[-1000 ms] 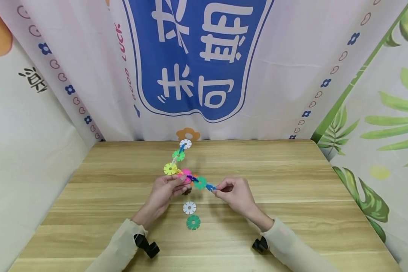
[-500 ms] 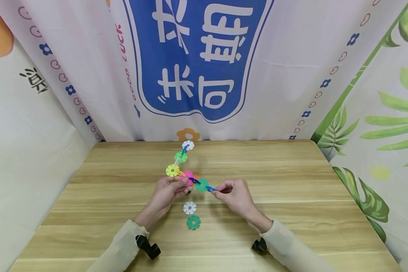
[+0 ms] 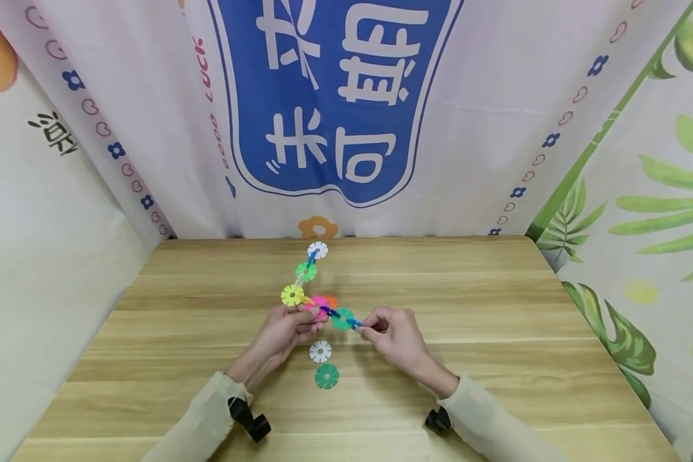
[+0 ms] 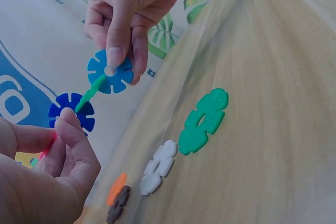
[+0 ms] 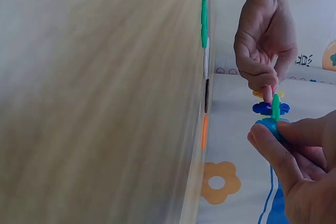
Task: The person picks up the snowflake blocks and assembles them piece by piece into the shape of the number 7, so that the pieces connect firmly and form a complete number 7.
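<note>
A chain of slotted plastic snowflake discs is held up over the table between both hands. My left hand pinches it at a pink disc and a dark blue disc. At the chain's right end, my right hand pinches a light blue disc between thumb and fingers. A green disc joins the light blue and dark blue ones, standing edge-on in the left wrist view. Beyond the left hand, the chain runs away through a yellow disc and a light green disc to a white disc.
Loose discs lie in a row on the wooden table: green, white, brown and orange. The left hand hides the brown one in the head view. A printed curtain hangs behind the table's far edge.
Both hands and the chain have shifted slightly toward the body, the right hand a little leftward. The brown disc has gone out of sight behind the left hand in the head view.
</note>
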Motion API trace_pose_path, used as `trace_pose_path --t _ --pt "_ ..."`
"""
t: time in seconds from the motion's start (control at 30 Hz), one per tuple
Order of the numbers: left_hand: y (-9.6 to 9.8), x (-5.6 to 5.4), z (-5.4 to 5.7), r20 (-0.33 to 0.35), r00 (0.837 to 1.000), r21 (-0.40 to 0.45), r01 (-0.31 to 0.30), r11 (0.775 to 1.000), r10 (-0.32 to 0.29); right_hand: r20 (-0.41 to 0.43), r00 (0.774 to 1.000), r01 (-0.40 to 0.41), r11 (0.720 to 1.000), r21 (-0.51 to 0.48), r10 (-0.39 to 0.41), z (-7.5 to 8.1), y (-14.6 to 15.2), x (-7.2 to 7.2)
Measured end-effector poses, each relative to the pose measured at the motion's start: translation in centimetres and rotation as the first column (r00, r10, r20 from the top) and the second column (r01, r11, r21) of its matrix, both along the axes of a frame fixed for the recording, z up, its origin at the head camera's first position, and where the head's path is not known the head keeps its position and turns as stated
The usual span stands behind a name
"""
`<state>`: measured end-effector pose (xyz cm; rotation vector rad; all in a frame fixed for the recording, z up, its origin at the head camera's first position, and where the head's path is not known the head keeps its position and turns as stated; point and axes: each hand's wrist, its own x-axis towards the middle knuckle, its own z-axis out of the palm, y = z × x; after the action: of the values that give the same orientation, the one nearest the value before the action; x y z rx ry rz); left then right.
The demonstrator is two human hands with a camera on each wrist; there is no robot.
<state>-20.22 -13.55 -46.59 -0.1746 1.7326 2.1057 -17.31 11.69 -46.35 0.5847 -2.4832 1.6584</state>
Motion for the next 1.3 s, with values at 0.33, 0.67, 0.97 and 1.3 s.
trace_pose_path --t 0.33,0.67,0.97,1.3 --pt "0.2 0.0 0.5 0.003 1.0 -0.044 -0.024 0.999 0.024 0.034 0.999 0.021 0.999 0.039 -0.022 0.1 -0.5 0.0" --pt "1.0 -0.4 0.7 -0.036 0.997 -0.016 -0.076 0.997 0.075 0.011 0.999 0.053 0.997 0.048 -0.054 1.4 -0.2 -0.6" --pt "2.7 1.2 0.0 -0.065 0.992 0.012 -0.104 0.995 0.104 -0.129 0.99 0.058 0.997 0.048 -0.051 1.2 -1.0 -0.6" --pt "2.3 0.8 0.2 -0.08 0.985 0.009 -0.155 0.988 0.155 -0.124 0.985 -0.1 0.985 0.139 0.118 1.1 -2.3 -1.1"
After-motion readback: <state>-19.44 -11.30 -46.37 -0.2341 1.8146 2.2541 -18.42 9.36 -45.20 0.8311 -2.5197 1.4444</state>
